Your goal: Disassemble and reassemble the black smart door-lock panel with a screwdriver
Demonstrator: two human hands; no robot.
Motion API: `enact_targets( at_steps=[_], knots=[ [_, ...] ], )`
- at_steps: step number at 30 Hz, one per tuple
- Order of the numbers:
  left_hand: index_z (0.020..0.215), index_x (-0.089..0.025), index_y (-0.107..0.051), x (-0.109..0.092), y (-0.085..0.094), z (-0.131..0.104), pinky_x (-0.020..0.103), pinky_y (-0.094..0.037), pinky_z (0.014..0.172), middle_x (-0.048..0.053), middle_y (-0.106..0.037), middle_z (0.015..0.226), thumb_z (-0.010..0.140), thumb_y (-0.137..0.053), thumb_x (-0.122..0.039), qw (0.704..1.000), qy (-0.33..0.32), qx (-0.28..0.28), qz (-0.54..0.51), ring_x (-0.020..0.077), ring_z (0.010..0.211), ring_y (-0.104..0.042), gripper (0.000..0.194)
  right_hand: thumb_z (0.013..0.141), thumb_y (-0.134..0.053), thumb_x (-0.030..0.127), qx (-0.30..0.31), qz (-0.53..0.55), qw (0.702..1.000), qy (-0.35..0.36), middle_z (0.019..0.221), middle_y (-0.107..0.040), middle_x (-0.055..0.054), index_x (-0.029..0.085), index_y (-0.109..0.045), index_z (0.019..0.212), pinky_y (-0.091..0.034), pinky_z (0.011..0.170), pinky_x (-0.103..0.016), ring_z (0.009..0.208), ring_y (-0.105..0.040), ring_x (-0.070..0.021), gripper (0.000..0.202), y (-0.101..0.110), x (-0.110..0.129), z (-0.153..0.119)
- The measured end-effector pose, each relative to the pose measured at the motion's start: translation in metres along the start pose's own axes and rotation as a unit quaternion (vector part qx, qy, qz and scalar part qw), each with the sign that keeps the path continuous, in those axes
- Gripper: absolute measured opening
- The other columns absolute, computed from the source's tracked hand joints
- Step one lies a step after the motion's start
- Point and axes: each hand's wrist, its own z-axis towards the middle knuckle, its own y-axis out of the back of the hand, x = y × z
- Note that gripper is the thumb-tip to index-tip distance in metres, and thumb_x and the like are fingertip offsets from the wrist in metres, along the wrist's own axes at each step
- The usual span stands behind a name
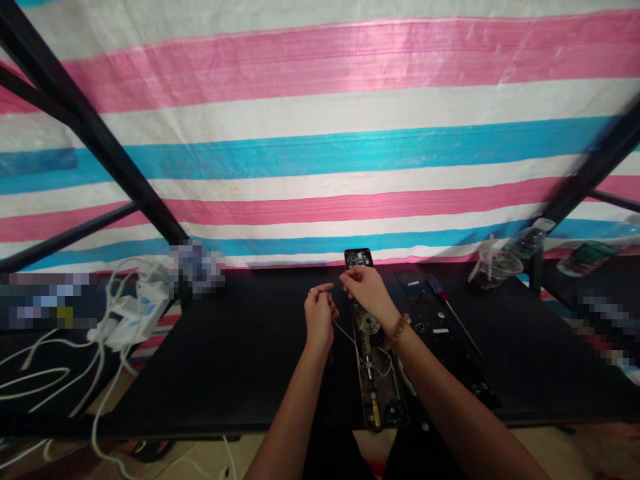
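Observation:
A long, narrow metal device (pixel 375 367) lies open on the black table, with brass-coloured parts and a round part inside. My left hand (pixel 321 312) is beside its upper left edge, fingers curled round and a thin white wire (pixel 346 333) running from it toward the device. Over the device's upper part, my right hand (pixel 361 283) is pinched close to the left hand; what it holds, if anything, is too small to name. A bracelet circles the right wrist. Past the right hand shows the device's dark top end (pixel 359 256).
Right of the device are a purple-handled screwdriver (pixel 455 313), a black panel (pixel 450 353) and small parts. A plastic cup (pixel 493 267) and bottle (pixel 531 238) stand at the back right. White cables and a power strip (pixel 135 317) lie left. Striped sheeting (pixel 320 153) hangs behind.

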Motion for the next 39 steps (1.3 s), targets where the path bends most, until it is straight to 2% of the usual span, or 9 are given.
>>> enact_targets(
  at_steps=[6,11,14,17,22,25,28,34,39],
  knots=[
    [0.080,-0.016,-0.061,0.002,-0.006,0.002,0.016,-0.029,0.040,-0.007,-0.047,0.060,0.062,-0.077,-0.066,0.997,0.061,0.047,0.011,0.0056,0.045,-0.042,0.056,0.088,-0.059,0.019,0.007,-0.078,0.996,0.044,0.074,-0.073,-0.004,0.018,-0.071,0.077,-0.048,0.062,-0.025,0.067,-0.067,-0.0161,0.016,-0.010,-0.006,-0.016],
    [0.077,-0.012,-0.067,-0.002,-0.008,0.005,0.016,-0.029,0.041,-0.004,-0.053,0.064,0.057,-0.082,-0.065,0.993,0.077,0.084,0.021,0.0050,0.048,-0.043,0.059,0.092,-0.053,0.013,0.041,-0.188,0.978,0.086,0.083,-0.074,-0.005,0.019,-0.074,0.085,-0.049,0.073,-0.028,0.075,-0.067,-0.0179,0.023,0.011,-0.014,-0.038],
    [0.080,-0.013,-0.069,-0.002,-0.010,0.003,0.016,-0.030,0.041,-0.003,-0.054,0.065,0.056,-0.084,-0.061,0.990,0.070,0.110,0.044,0.0056,0.050,-0.045,0.056,0.093,-0.054,0.015,-0.012,-0.268,0.957,0.108,0.100,-0.071,-0.009,0.019,-0.074,0.099,-0.049,0.086,-0.032,0.093,-0.065,-0.0225,0.021,0.028,-0.023,-0.046],
    [0.077,-0.014,-0.066,0.003,-0.011,0.000,0.015,-0.030,0.041,-0.005,-0.051,0.059,0.055,-0.088,-0.052,0.991,0.055,0.107,0.056,0.0061,0.049,-0.045,0.049,0.092,-0.059,0.021,-0.081,-0.351,0.929,0.088,0.115,-0.064,-0.014,0.018,-0.069,0.115,-0.045,0.096,-0.040,0.107,-0.058,-0.0291,0.026,0.040,-0.035,-0.049],
    [0.085,-0.018,-0.059,0.019,-0.010,-0.007,0.016,-0.030,0.039,-0.009,-0.047,0.054,0.065,-0.081,-0.051,0.995,0.030,0.074,0.064,0.0067,0.043,-0.042,0.045,0.094,-0.054,0.018,-0.028,-0.353,0.935,0.034,0.110,-0.061,-0.012,0.018,-0.059,0.130,-0.049,0.084,-0.031,0.095,-0.064,-0.0233,0.036,0.042,-0.039,-0.045],
    [0.096,-0.019,-0.057,0.029,-0.007,-0.017,0.016,-0.031,0.041,-0.009,-0.051,0.058,0.070,-0.078,-0.048,0.996,0.012,0.049,0.071,0.0074,0.044,-0.044,0.044,0.094,-0.049,0.015,-0.016,-0.392,0.920,0.006,0.110,-0.059,-0.010,0.019,-0.055,0.133,-0.047,0.073,-0.028,0.086,-0.067,-0.0203,0.040,0.038,-0.028,-0.041],
    [0.105,-0.020,-0.055,0.039,-0.005,-0.031,0.020,-0.040,0.050,-0.007,-0.056,0.065,0.075,-0.075,-0.042,0.995,-0.033,0.014,0.095,0.0104,0.053,-0.053,0.043,0.094,-0.048,0.015,-0.011,-0.436,0.900,-0.015,0.116,-0.057,-0.010,0.020,-0.056,0.131,-0.046,0.067,-0.027,0.081,-0.068,-0.0191,0.037,0.036,-0.016,-0.036],
    [0.113,-0.019,-0.056,0.053,-0.002,-0.065,0.027,-0.047,0.061,0.000,-0.062,0.085,0.084,-0.065,-0.033,0.972,-0.119,-0.026,0.202,0.0142,0.064,-0.057,0.034,0.103,-0.039,0.027,0.041,-0.500,0.865,-0.011,0.112,-0.061,-0.011,0.023,-0.057,0.129,-0.048,0.069,-0.029,0.084,-0.071,-0.0230,0.032,0.038,-0.010,-0.019],
    [0.118,-0.019,-0.059,0.060,-0.002,-0.079,0.035,-0.052,0.085,0.011,-0.068,0.111,0.091,-0.059,-0.031,0.968,-0.142,-0.005,0.208,0.0223,0.097,-0.067,0.029,0.101,-0.041,0.023,0.063,-0.498,0.865,0.000,0.109,-0.068,-0.012,0.019,-0.062,0.118,-0.049,0.076,-0.032,0.093,-0.071,-0.0257,0.027,0.044,-0.014,-0.006]
  ],
)
